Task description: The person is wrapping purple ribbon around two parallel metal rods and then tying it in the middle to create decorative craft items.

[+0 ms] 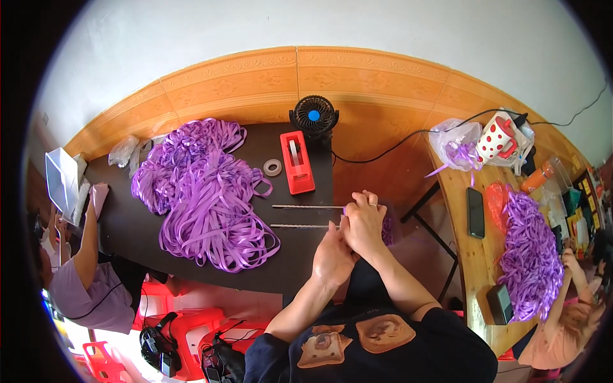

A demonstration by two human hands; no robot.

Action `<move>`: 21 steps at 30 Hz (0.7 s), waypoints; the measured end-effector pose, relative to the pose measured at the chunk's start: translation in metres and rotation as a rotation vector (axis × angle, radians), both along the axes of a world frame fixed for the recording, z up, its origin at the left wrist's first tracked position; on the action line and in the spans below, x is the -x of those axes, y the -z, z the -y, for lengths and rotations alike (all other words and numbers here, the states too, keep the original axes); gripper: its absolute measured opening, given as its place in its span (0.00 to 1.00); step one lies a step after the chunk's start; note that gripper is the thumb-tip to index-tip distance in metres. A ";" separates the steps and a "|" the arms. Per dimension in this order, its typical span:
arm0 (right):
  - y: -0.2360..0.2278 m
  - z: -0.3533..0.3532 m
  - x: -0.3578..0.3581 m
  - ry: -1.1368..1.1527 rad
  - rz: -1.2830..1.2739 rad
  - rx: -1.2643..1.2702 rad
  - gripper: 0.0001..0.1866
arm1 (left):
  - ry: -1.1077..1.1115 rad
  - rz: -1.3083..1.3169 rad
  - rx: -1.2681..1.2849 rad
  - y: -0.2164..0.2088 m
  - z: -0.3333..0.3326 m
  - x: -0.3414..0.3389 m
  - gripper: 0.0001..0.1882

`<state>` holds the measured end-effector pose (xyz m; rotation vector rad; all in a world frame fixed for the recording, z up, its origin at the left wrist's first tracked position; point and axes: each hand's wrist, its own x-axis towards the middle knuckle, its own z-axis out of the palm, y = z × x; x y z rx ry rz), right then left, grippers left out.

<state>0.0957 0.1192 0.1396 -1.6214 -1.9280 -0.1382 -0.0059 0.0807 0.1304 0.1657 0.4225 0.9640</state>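
At the right edge of the dark table, my left hand (333, 256) and my right hand (365, 225) meet, fingers closed and overlapping. What they pinch is hidden between them; a speck of purple shows at the right hand's fingers. Two thin twisted metal rods (306, 206) lie parallel, pointing left, their right ends reaching up to my hands. More purple ribbon (387, 228) shows just past the right hand, low beside the table edge. Left of the rods spreads a big loose heap of purple ribbon (214, 217).
Beyond the rods are a red tape dispenser (297, 167), a tape roll (272, 167) and a black fan (314, 116) with a cable running right. A wooden table (469, 268) on the right bears a phone (475, 212) and purple ribbon (529, 262). People sit at both sides.
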 end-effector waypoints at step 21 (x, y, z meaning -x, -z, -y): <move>-0.019 -0.025 -0.049 -0.716 0.339 -0.210 0.07 | 0.013 -0.064 0.009 0.005 -0.001 0.001 0.31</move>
